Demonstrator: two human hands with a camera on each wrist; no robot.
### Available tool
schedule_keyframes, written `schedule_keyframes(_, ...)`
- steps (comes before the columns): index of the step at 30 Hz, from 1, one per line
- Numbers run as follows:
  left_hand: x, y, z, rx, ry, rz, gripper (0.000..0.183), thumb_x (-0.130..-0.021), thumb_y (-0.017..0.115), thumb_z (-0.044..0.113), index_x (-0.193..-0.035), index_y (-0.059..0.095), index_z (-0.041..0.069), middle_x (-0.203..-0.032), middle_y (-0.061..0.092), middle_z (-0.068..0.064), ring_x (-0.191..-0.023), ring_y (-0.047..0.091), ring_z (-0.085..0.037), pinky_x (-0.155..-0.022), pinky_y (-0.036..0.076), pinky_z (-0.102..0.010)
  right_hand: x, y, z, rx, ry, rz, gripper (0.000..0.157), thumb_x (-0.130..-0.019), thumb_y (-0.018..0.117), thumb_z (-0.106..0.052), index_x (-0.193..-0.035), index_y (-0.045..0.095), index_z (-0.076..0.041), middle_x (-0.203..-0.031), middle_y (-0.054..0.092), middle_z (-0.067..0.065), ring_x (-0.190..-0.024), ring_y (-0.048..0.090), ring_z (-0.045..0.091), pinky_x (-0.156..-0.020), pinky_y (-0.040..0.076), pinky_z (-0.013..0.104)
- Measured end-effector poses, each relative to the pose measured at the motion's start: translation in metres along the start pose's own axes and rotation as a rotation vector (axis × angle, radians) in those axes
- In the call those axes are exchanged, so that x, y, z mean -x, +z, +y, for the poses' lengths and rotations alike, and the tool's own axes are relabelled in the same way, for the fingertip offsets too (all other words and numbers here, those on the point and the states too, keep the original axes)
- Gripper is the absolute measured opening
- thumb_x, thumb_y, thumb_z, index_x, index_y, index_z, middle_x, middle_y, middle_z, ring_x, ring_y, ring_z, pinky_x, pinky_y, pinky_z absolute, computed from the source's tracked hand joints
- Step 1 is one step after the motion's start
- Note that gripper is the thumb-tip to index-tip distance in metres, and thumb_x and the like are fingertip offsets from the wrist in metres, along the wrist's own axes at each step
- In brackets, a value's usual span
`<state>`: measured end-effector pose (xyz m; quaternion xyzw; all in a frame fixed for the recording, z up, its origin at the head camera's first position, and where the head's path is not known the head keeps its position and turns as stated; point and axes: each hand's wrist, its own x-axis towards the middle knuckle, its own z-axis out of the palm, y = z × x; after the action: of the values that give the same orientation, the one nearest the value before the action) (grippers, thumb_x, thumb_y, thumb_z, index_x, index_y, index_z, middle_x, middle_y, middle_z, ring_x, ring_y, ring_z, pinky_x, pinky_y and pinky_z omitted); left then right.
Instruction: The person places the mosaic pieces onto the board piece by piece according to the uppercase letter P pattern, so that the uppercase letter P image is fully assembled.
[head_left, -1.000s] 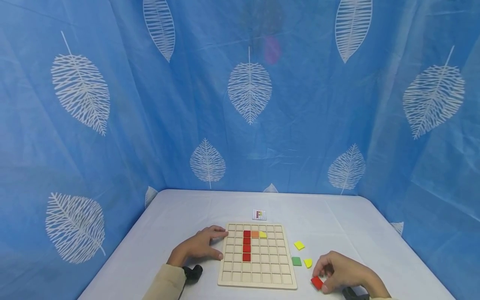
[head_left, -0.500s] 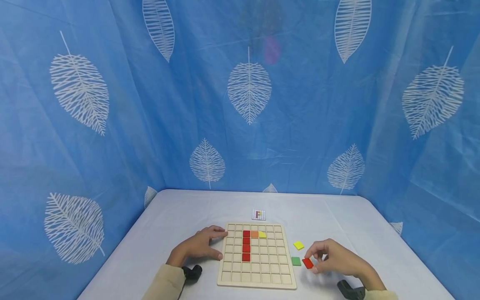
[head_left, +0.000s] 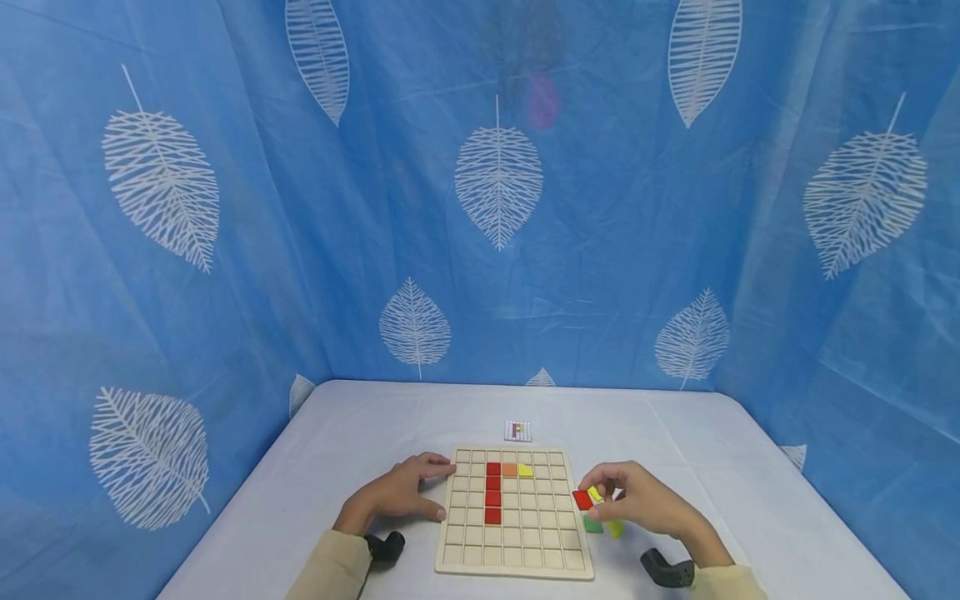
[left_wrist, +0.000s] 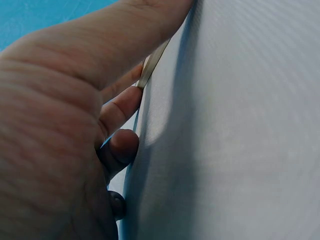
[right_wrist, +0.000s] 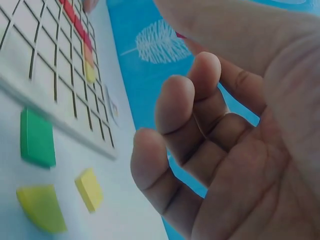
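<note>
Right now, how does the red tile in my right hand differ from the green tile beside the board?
The red tile is pinched by your right hand; the green tile lies on the table beside the board. In the right wrist view, the red tile is only a sliver, while the green tile shows fully. Both look like flat, square pieces.

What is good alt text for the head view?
A right hand pinches a red tile near a wooden grid board; a left hand touches its left edge. The board holds four red tiles, one orange tile, one yellow piece; a green tile and yellow pieces lie nearby.
</note>
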<state>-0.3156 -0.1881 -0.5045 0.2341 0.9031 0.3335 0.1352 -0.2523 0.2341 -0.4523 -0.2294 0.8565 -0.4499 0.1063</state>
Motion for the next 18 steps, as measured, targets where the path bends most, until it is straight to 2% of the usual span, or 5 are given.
schedule_keyframes(7,0.003,0.0,0.004,0.003,-0.013,0.003,0.082,-0.073,0.089,0.039,-0.146,0.054,0.026,-0.15,0.047,-0.006,-0.144,0.038,-0.037,-0.115,0.031,-0.066,-0.011,0.01,-0.007,-0.021,-0.02,0.039,0.028,-0.083,0.082,-0.021,-0.108,0.071,-0.014,-0.086,0.051,0.005,-0.08,0.052,0.011,-0.063,0.042,0.028)
schedule_keyframes(12,0.002,0.001,0.003,-0.009,0.002,0.011,0.082,-0.072,0.089,0.039,-0.146,0.055,0.025,-0.149,0.048,-0.007,-0.143,0.038,-0.038,-0.115,0.031,-0.066,-0.019,0.02,-0.015,-0.041,0.001,0.073,0.03,-0.082,0.083,-0.023,-0.108,0.071,-0.014,-0.086,0.051,0.003,-0.08,0.053,0.013,-0.063,0.042,0.026)
schedule_keyframes(18,0.001,0.001,0.002,-0.012,0.015,0.015,0.083,-0.072,0.089,0.041,-0.146,0.055,0.024,-0.15,0.048,-0.006,-0.144,0.039,-0.037,-0.116,0.031,-0.065,-0.028,0.032,-0.022,-0.078,-0.016,0.099,0.03,-0.085,0.081,-0.021,-0.11,0.07,-0.011,-0.087,0.051,0.005,-0.079,0.052,0.013,-0.062,0.04,0.026)
